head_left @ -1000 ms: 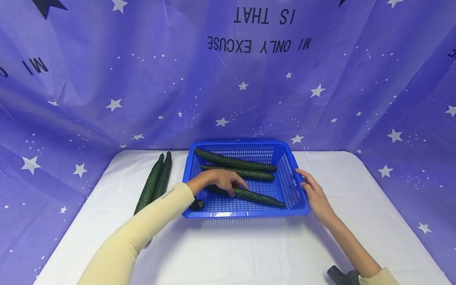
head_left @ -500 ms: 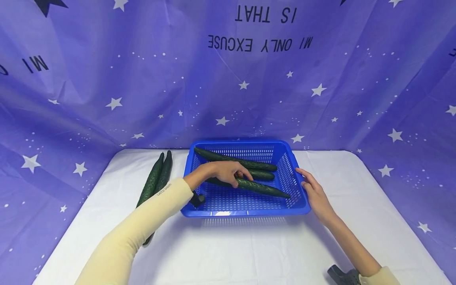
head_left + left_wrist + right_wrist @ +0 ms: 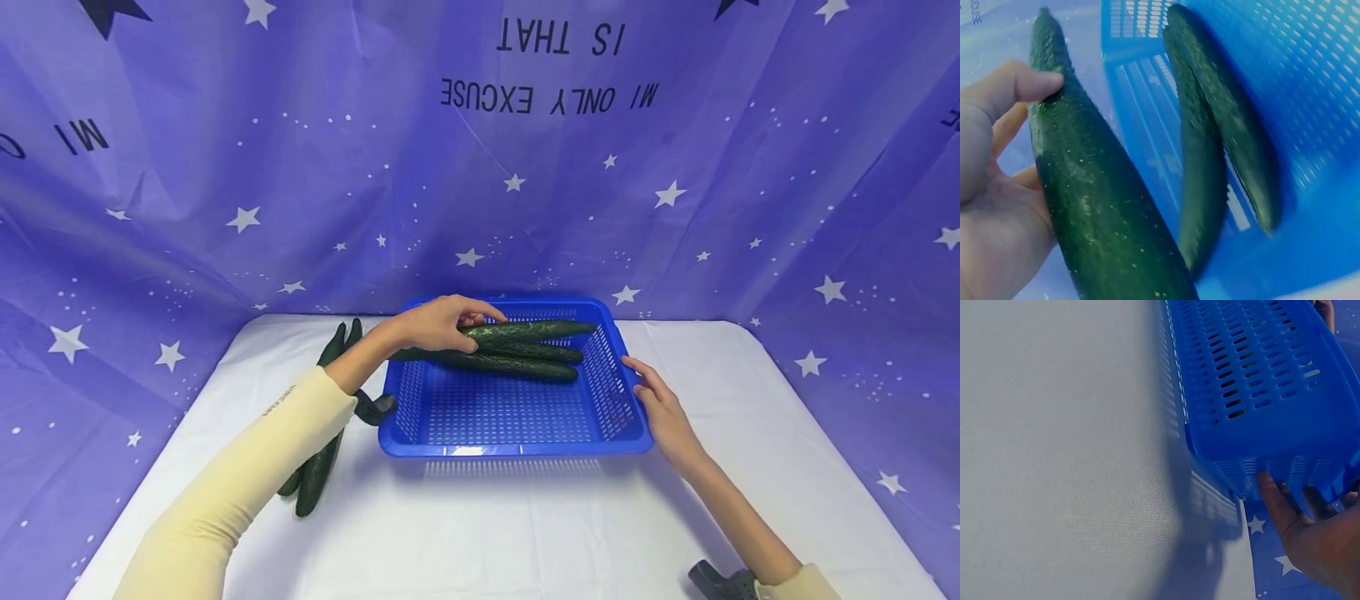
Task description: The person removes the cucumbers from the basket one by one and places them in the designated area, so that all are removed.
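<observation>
My left hand (image 3: pixel 442 323) grips a long dark-green cucumber (image 3: pixel 536 331) near its left part, over the far side of the blue plastic basket (image 3: pixel 517 451). In the left wrist view the thumb lies across this cucumber (image 3: pixel 1100 181), with the fingers behind it. Two more cucumbers lie side by side in the basket, the nearer one (image 3: pixel 528 369) below the held one and the other (image 3: pixel 1232 106) along the far wall. At the basket's right end my right hand (image 3: pixel 670 423) holds the rim, some fingers against the outer wall in the right wrist view.
Two cucumbers (image 3: pixel 321 471) lie on the white-covered table (image 3: pixel 480 533) left of the basket, partly hidden by my left arm. A purple curtain (image 3: pixel 480 200) with stars and lettering hangs right behind the basket. Dark devices (image 3: pixel 375 408) are strapped at both wrists.
My left hand has lifted its cucumber from the basket's front part to the far side, passing over the other two. My right hand has stayed at the rim.
</observation>
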{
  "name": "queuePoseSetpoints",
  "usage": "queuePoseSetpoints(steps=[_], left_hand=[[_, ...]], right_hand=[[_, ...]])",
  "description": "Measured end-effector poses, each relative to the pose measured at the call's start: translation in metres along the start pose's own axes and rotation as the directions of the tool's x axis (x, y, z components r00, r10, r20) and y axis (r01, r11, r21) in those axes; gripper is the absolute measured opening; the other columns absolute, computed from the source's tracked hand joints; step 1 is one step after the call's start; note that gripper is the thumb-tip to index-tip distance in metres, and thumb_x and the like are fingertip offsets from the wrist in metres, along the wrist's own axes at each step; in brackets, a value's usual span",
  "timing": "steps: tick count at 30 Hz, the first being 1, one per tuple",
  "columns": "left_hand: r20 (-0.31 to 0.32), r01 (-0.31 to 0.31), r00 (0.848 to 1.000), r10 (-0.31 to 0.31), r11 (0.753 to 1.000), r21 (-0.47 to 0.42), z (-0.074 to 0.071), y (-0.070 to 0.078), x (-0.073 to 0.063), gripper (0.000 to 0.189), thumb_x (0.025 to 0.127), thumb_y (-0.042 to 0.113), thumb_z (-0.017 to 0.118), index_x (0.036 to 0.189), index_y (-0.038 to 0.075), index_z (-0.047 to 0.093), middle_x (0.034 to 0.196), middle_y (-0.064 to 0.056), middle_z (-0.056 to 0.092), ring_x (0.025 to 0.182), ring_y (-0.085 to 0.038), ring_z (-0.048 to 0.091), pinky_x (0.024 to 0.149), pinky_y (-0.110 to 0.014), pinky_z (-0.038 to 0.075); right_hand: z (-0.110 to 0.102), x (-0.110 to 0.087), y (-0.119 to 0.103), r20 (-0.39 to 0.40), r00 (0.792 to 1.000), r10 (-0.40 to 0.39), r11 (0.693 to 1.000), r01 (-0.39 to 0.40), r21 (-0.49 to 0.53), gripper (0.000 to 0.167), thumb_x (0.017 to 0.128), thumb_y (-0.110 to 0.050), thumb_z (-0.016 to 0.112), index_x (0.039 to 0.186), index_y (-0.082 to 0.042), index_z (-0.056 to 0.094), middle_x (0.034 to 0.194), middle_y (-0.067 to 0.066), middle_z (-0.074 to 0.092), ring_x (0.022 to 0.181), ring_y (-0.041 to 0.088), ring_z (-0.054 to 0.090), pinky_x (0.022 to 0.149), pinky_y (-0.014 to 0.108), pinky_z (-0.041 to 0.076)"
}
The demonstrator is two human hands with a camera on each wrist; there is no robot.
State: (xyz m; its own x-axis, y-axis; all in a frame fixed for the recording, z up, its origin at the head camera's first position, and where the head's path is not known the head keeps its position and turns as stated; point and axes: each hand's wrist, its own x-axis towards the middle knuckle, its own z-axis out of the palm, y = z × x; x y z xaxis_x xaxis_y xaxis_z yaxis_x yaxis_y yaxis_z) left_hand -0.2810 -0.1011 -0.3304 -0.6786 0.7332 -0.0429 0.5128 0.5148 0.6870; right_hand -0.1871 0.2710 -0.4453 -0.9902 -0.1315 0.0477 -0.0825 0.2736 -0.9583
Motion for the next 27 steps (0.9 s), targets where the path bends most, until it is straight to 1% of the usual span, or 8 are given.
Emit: queuePoseSetpoints(steps=[2, 6, 10, 13, 16, 21, 24, 27], left_hand=[[-0.054, 0.026, 0.998, -0.027, 1.000, -0.008, -0.005, -0.006, -0.011, 0.055, 0.086, 0.000, 0.068, 0.139, 0.014, 0.060, 0.095, -0.005, 0.046, 0.088, -0.019, 0.044, 0.077, -0.035, 0.035], [-0.148, 0.079, 0.985, -0.084, 0.996, -0.034, -0.014, -0.018, -0.034, 0.055, 0.084, 0.000, 0.069, 0.137, 0.013, 0.060, 0.104, -0.008, 0.052, 0.098, -0.023, 0.049, 0.085, -0.038, 0.039], [-0.209, 0.130, 0.969, -0.136, 0.991, -0.042, -0.022, -0.030, -0.058, 0.057, 0.084, 0.001, 0.069, 0.138, 0.014, 0.060, 0.120, -0.013, 0.058, 0.110, -0.028, 0.053, 0.093, -0.045, 0.042], [-0.229, 0.167, 0.958, -0.176, 0.984, -0.059, -0.026, -0.039, -0.075, 0.057, 0.086, 0.002, 0.069, 0.140, 0.013, 0.058, 0.132, -0.018, 0.056, 0.118, -0.033, 0.052, 0.097, -0.052, 0.042], [-0.246, 0.203, 0.944, -0.221, 0.975, -0.094, -0.028, -0.048, -0.092, 0.055, 0.088, 0.003, 0.068, 0.141, 0.012, 0.057, 0.131, -0.019, 0.055, 0.112, -0.033, 0.053, 0.092, -0.051, 0.044], [-0.284, 0.263, 0.911, -0.300, 0.951, -0.161, -0.029, -0.065, -0.118, 0.053, 0.088, 0.001, 0.067, 0.139, 0.010, 0.057, 0.113, -0.017, 0.054, 0.087, -0.027, 0.047, 0.074, -0.039, 0.041], [-0.311, 0.296, 0.887, -0.341, 0.938, -0.183, -0.030, -0.073, -0.133, 0.053, 0.088, 0.001, 0.067, 0.140, 0.008, 0.056, 0.115, -0.018, 0.053, 0.089, -0.028, 0.048, 0.075, -0.038, 0.042], [-0.335, 0.326, 0.865, -0.375, 0.925, -0.193, -0.032, -0.082, -0.149, 0.054, 0.089, 0.003, 0.067, 0.141, 0.008, 0.055, 0.123, -0.020, 0.053, 0.099, -0.031, 0.052, 0.081, -0.039, 0.044]], right_hand=[[0.000, 0.000, 0.001, 0.000, 1.000, 0.003, 1.000, -0.003, 0.000, 0.048, 0.108, -0.013, 0.028, 0.156, -0.009, 0.030, 0.158, 0.025, 0.025, 0.139, 0.045, 0.030, 0.109, 0.063, 0.024], [0.000, -0.001, -0.001, 0.000, 1.000, 0.007, 1.000, -0.007, -0.007, 0.048, 0.108, -0.013, 0.028, 0.157, -0.010, 0.030, 0.160, 0.023, 0.022, 0.140, 0.045, 0.028, 0.109, 0.064, 0.024], [0.000, -0.001, -0.002, 0.004, 1.000, 0.007, 1.000, -0.007, -0.010, 0.049, 0.108, -0.012, 0.028, 0.157, -0.010, 0.030, 0.160, 0.023, 0.021, 0.141, 0.045, 0.027, 0.109, 0.065, 0.023], [0.001, -0.001, -0.003, 0.006, 1.000, 0.007, 1.000, -0.007, -0.010, 0.049, 0.108, -0.012, 0.028, 0.157, -0.011, 0.029, 0.160, 0.023, 0.021, 0.141, 0.045, 0.027, 0.109, 0.065, 0.023], [0.001, -0.001, -0.003, 0.006, 1.000, 0.009, 1.000, -0.009, -0.008, 0.049, 0.108, -0.013, 0.028, 0.157, -0.011, 0.029, 0.160, 0.023, 0.022, 0.139, 0.045, 0.029, 0.109, 0.064, 0.025], [0.000, -0.001, -0.002, 0.008, 1.000, 0.010, 1.000, -0.010, -0.014, 0.049, 0.109, -0.013, 0.028, 0.157, -0.011, 0.029, 0.159, 0.024, 0.023, 0.139, 0.045, 0.029, 0.108, 0.065, 0.025], [0.000, 0.000, -0.002, 0.008, 1.000, 0.011, 1.000, -0.011, -0.015, 0.048, 0.109, -0.013, 0.028, 0.157, -0.012, 0.029, 0.160, 0.024, 0.022, 0.139, 0.046, 0.029, 0.108, 0.066, 0.025], [0.000, -0.001, -0.002, 0.005, 1.000, 0.015, 1.000, -0.015, -0.018, 0.049, 0.108, -0.013, 0.028, 0.157, -0.012, 0.029, 0.160, 0.023, 0.022, 0.140, 0.046, 0.028, 0.109, 0.066, 0.024]])
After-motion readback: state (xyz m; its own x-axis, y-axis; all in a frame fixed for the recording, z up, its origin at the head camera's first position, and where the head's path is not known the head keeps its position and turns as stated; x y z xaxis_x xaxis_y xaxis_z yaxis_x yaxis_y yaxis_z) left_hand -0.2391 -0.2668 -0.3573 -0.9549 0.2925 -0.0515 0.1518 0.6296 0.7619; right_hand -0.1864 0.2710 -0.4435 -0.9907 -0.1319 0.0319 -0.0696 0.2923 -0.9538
